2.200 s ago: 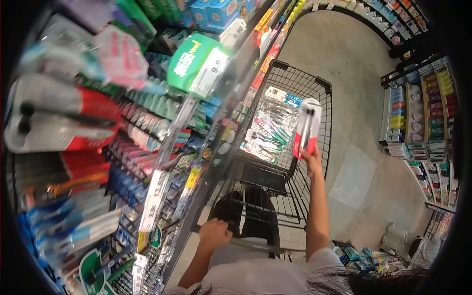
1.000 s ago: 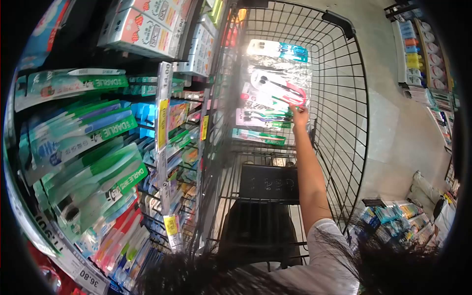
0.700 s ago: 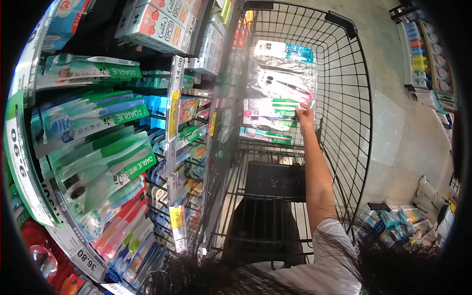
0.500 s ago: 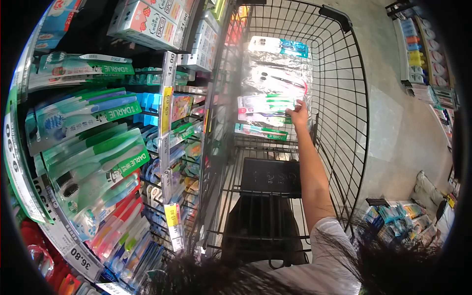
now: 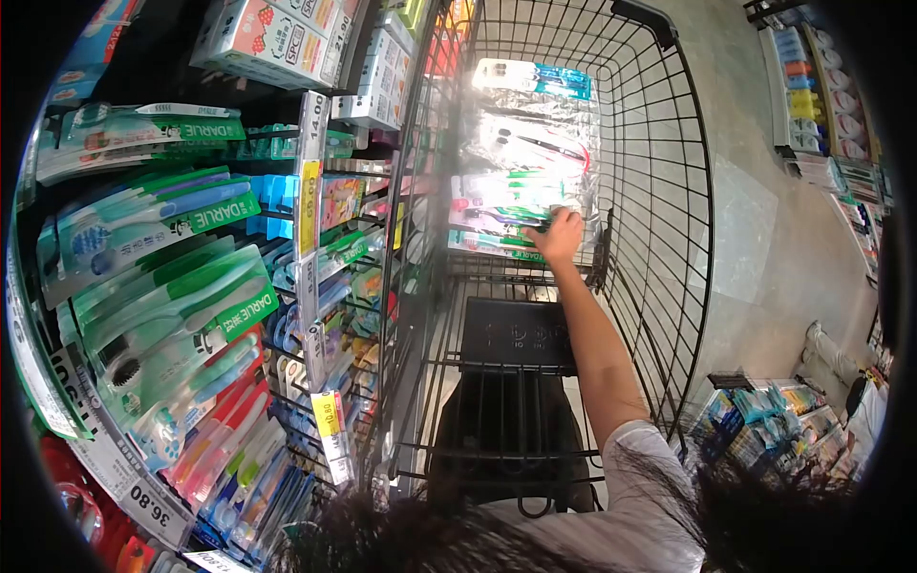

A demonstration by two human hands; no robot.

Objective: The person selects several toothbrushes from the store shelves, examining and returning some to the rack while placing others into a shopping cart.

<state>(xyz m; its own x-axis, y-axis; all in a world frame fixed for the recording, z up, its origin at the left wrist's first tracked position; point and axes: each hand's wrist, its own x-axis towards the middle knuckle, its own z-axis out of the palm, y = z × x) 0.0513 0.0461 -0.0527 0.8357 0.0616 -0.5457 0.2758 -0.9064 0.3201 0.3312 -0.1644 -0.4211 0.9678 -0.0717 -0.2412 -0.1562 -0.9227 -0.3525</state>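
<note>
Head view: the toothbrush packs (image 5: 501, 218) lie flat in the wire cart (image 5: 688, 191), long axes running left-right, their right ends under the right hand (image 5: 557, 235). Its fingers curl down onto the green-labelled pack, seemingly gripping its end, though glare blurs this. The left hand is out of sight. Toothbrush shelves (image 5: 172, 277) hang just left of the cart.

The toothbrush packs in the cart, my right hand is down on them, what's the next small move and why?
Probably let go and draw the right hand back up out of the cart. It rests on the toothbrush packs, which already lie flat on the cart floor with other packs beyond them, so nothing there seems to need more holding. The left hand is out of view.
</note>
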